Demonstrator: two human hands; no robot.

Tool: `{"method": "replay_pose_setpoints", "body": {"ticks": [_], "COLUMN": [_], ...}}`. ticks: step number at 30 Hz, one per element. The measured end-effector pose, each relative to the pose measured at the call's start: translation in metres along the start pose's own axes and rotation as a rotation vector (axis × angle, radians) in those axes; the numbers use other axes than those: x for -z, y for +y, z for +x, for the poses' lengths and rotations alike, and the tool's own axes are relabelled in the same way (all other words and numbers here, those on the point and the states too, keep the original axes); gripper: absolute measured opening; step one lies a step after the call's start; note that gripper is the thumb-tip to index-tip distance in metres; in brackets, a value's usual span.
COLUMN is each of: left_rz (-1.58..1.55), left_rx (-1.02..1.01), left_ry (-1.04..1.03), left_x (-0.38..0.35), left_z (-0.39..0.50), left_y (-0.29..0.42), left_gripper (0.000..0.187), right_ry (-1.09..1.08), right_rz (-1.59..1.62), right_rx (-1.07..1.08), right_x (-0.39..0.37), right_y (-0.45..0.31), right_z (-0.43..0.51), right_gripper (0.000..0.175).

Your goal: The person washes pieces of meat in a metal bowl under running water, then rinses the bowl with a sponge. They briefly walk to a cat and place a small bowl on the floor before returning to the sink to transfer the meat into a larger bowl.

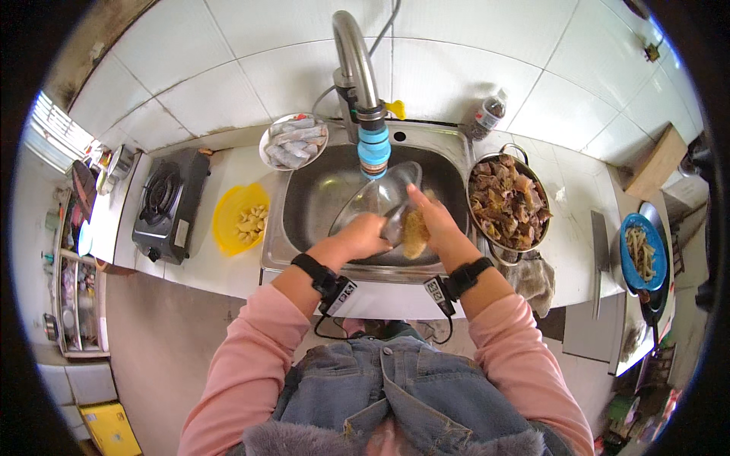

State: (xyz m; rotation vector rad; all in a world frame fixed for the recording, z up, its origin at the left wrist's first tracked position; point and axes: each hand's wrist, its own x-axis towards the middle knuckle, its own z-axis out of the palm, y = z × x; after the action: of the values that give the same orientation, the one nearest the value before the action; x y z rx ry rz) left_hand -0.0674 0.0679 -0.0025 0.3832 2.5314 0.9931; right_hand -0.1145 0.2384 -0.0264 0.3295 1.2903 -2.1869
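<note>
Both hands are over the stainless steel sink (311, 211). My left hand (360, 235) grips a shiny rounded piece, perhaps metal, at its near side; motion blur hides its exact kind. In my right hand (436, 219) is a yellow-brown scrubber (416, 233), probably loofah, pressed against that piece's right side. Behind my hands a tilted, shiny shallow bowl or lid (373, 199) lies in the sink; I cannot tell whether it is glass or metal. Above it hangs the tap (358, 51) with a blue nozzle (373, 147). No running water is visible.
Left of the sink are a plate of cut fish (293, 142), a yellow basket (225, 228) of peeled cloves, and a gas stove (171, 205). To the right stand a pot of meat chunks (507, 199), a bottle (489, 114), a cloth (530, 282), a cleaver (599, 256) and a blue basket (630, 273).
</note>
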Motion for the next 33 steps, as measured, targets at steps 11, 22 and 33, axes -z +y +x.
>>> {"method": "replay_pose_setpoints", "body": {"ticks": [11, 22, 33], "left_rz": [0.299, -0.734, -0.863], "left_rx": [-0.142, 0.256, 0.372], "left_ry": [-0.136, 0.792, 0.786], "left_x": [-0.02, 0.002, 0.016], "left_z": [-0.027, -0.044, -0.056], "left_y": [-0.014, -0.033, -0.022], "left_gripper": [0.03, 0.066, 0.083], "right_ry": [0.376, 0.446, 0.567], "right_rz": [-0.261, -0.017, -0.836], "right_rx": [-0.003, 0.011, 0.223], "right_x": [0.055, 0.014, 0.004], "right_y": [0.023, 0.046, 0.031], "right_z": [0.001, 0.013, 0.02], "right_gripper": [0.031, 0.045, 0.06]}}
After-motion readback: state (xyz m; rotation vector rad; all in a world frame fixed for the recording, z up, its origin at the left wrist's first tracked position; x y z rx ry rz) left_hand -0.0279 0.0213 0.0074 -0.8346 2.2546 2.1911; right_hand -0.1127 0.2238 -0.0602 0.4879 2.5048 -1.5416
